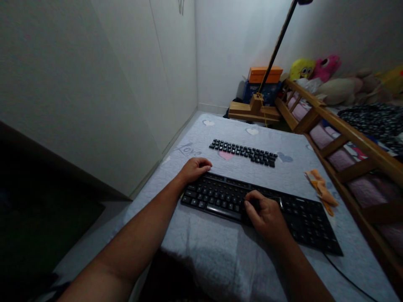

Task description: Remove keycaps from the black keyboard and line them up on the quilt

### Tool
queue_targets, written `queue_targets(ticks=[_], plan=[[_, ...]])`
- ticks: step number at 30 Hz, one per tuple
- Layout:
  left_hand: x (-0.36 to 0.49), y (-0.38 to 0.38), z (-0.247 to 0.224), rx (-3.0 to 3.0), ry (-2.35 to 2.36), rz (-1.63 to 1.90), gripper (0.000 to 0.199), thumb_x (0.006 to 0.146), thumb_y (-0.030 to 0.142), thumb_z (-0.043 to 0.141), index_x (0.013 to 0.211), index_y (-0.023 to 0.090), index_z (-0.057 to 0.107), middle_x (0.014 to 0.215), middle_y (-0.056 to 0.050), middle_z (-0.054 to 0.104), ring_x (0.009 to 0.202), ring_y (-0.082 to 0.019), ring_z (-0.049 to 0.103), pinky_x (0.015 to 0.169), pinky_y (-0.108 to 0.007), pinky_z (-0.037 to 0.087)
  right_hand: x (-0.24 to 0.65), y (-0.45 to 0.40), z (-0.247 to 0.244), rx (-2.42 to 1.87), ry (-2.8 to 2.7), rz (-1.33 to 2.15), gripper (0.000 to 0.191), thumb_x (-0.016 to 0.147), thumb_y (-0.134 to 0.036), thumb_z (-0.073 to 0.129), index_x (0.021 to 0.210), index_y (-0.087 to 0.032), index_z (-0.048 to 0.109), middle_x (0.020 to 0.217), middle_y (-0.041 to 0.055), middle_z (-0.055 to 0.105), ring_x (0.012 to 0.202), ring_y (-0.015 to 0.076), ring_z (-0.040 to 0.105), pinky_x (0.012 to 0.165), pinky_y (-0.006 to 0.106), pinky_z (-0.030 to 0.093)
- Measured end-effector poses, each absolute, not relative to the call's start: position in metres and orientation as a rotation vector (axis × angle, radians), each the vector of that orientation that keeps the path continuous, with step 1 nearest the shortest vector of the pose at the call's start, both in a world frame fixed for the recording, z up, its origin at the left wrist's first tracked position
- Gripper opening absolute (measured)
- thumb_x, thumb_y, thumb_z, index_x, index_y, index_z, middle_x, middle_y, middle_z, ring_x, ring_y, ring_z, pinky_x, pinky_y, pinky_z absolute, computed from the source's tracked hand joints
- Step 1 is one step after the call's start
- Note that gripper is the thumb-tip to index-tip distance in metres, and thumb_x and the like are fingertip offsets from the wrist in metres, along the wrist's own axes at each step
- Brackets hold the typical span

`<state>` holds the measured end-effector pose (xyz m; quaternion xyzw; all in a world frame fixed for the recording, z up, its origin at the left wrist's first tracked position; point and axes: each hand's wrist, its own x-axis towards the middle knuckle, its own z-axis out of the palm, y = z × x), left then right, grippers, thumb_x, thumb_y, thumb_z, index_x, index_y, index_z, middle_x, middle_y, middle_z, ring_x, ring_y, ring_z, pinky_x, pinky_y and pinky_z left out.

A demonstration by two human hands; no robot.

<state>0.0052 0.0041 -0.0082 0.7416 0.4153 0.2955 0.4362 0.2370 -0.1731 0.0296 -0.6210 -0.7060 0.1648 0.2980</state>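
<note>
A black keyboard lies at a slant on the cloth. At its top left corner rests my left hand, closed, with curled fingers against the keyboard's edge. My right hand is over the middle right of the keyboard, fingers pinched together low on the keys. Whatever is between those fingertips is hidden; a small shiny piece shows just beside the knuckles. Beyond the keyboard, loose black keycaps lie in neat rows. Several upper rows of the keyboard look bare of caps.
An orange cloth item lies right of the keyboard. A cable runs off the near right. A wooden bed rail borders the right side, a white cabinet the left. A wooden stand with a pole is at the back.
</note>
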Motion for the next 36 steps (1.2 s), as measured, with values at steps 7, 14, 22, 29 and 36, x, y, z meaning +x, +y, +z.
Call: queue_targets(ticks=[7, 14, 22, 29, 36], plan=[[0.005, 0.004, -0.007, 1.852, 1.038, 0.729, 0.027, 0.075, 0.035, 0.061, 0.087, 0.013, 0.070, 0.081, -0.004, 0.071, 0.076, -0.017, 0.063, 0.074, -0.029, 0.048, 0.239, -0.170, 0.031, -1.675, -1.852, 0.490, 0.016, 0.089, -0.028, 0.046, 0.081, -0.019, 0.057, 0.064, -0.0008, 0.058, 0.058, 0.0146, 0.056, 0.060, 0.026, 0.042], [0.005, 0.003, -0.007, 1.850, 1.050, 0.723, 0.025, 0.075, 0.034, 0.061, 0.087, 0.014, 0.070, 0.082, -0.004, 0.071, 0.077, -0.017, 0.063, 0.075, -0.029, 0.049, 0.242, -0.171, 0.031, -1.624, -1.890, 0.500, 0.005, 0.082, -0.021, 0.056, 0.085, -0.020, 0.060, 0.083, 0.0046, 0.065, 0.077, 0.0189, 0.061, 0.071, 0.030, 0.048], [0.006, 0.004, -0.007, 1.842, 1.037, 0.711, 0.027, 0.075, 0.034, 0.060, 0.088, 0.013, 0.070, 0.082, -0.004, 0.071, 0.076, -0.017, 0.063, 0.075, -0.029, 0.048, 0.243, -0.172, 0.023, -1.555, -1.929, 0.480, 0.008, 0.082, -0.016, 0.056, 0.086, -0.019, 0.063, 0.086, 0.0061, 0.066, 0.083, 0.0201, 0.062, 0.076, 0.033, 0.049], [0.005, 0.004, -0.008, 1.854, 1.035, 0.710, 0.025, 0.076, 0.034, 0.061, 0.088, 0.014, 0.070, 0.083, -0.004, 0.071, 0.078, -0.017, 0.063, 0.077, -0.030, 0.048, 0.243, -0.174, 0.025, -1.573, -1.960, 0.470, 0.009, 0.084, -0.021, 0.056, 0.089, -0.018, 0.063, 0.089, 0.0071, 0.067, 0.084, 0.0207, 0.064, 0.078, 0.034, 0.050], [0.005, 0.003, -0.006, 1.852, 1.047, 0.705, 0.026, 0.075, 0.035, 0.060, 0.088, 0.014, 0.070, 0.081, -0.003, 0.071, 0.076, -0.017, 0.063, 0.075, -0.030, 0.048, 0.242, -0.171, 0.019, -1.598, -1.868, 0.426, 0.008, 0.082, -0.024, 0.056, 0.087, -0.019, 0.062, 0.085, 0.0075, 0.069, 0.079, 0.0204, 0.065, 0.072, 0.032, 0.051]])
